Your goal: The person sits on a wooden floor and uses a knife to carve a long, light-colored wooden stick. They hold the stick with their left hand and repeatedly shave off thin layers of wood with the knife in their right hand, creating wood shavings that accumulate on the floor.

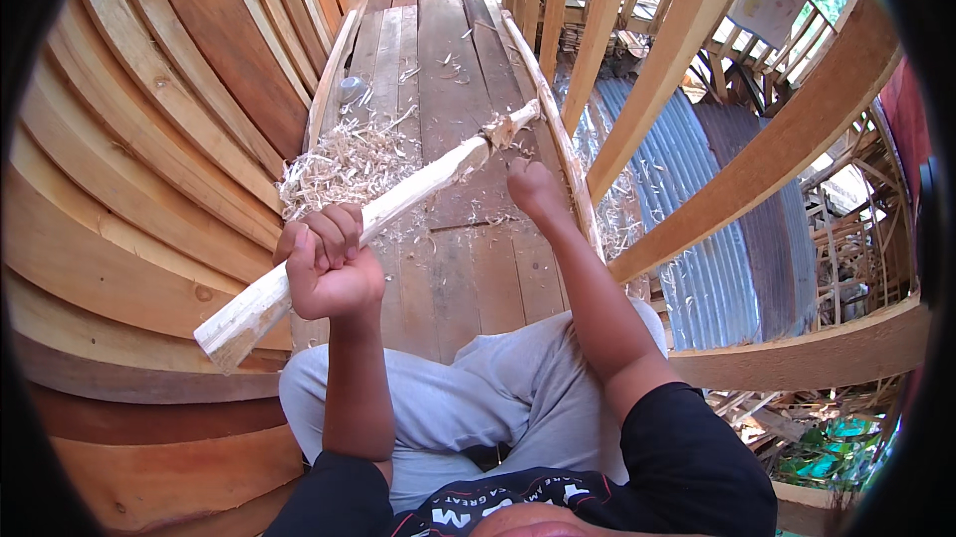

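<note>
A pale, peeled wooden pole slants across in front of me, from low on the left up to the right. Its surface is faceted, and a rough brown knot shows near the far end. My left hand is wrapped round the pole toward its near end, which sticks out past the fist as a blunt cut face. Just below the far end, close beside the knot, is my right hand, its fingers closed. Whatever that hand may hold is hidden behind the fingers.
Curled wood shavings are heaped on the plank floor. Boards lean along my left. Upright timber slats line the right, with corrugated metal sheets lower down beyond them. A small round container stands near the shavings.
</note>
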Available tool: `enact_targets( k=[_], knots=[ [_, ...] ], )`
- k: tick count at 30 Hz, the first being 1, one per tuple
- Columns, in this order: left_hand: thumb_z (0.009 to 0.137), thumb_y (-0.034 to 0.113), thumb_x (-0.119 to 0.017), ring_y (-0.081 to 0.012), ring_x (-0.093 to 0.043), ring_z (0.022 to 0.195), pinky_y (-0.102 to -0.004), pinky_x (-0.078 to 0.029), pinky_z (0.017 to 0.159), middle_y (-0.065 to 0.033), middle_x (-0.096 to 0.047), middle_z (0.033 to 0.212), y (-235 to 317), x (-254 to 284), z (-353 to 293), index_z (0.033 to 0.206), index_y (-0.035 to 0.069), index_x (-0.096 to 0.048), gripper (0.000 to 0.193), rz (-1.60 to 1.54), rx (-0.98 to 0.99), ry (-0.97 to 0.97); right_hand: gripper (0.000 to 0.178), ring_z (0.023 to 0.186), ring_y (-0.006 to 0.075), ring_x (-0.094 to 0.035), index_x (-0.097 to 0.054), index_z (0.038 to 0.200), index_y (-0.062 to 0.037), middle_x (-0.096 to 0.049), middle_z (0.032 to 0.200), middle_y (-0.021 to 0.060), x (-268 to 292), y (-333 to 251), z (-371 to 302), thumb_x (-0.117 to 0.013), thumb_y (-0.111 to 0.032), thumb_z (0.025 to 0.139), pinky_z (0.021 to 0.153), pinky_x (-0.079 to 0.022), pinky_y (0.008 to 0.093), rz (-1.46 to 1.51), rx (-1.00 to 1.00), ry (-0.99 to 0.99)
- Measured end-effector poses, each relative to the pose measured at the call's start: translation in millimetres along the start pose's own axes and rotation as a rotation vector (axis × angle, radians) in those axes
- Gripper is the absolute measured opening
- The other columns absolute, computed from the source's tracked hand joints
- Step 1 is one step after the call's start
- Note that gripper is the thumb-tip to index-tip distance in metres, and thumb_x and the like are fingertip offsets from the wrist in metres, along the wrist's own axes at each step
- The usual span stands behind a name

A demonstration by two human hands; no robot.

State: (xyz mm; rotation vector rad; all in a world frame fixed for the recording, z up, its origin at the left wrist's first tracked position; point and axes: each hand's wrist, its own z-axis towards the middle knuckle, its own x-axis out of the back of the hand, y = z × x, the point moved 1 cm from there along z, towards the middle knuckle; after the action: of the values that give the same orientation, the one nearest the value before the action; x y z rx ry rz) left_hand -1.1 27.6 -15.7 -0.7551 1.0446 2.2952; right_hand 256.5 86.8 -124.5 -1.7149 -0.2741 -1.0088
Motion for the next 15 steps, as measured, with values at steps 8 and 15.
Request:
enact_targets(
  k=[8,15],
  knots=[
    [0.082,0.013,-0.043,-0.0115,-0.023,0.046,-0.0300,-0.027,0.053,0.0009,-0.026,0.048,6.9,3.4,1.3,0.058,0.017,-0.024,0.031,0.018,-0.049,-0.086,0.059,0.097,0.0486,-0.062,-0.067,0.089,0.0092,-0.064,0.092,0.0339,-6.0,-59.5,-35.7,-0.030,-0.035,0.097,0.092,-0.045,0.0541,-0.008,0.190,-0.089],
    [0.083,0.014,-0.043,-0.0115,-0.024,0.046,-0.0309,-0.026,0.054,0.0010,-0.025,0.049,5.0,3.8,2.4,0.058,0.016,-0.024,0.031,0.008,-0.036,-0.099,0.059,0.084,0.0476,-0.065,-0.069,0.078,0.0046,-0.066,0.083,0.0303,-19.5,-20.8,-14.0,-0.029,-0.034,0.098,0.082,-0.050,0.0542,-0.017,0.080,0.125]
  ],
)
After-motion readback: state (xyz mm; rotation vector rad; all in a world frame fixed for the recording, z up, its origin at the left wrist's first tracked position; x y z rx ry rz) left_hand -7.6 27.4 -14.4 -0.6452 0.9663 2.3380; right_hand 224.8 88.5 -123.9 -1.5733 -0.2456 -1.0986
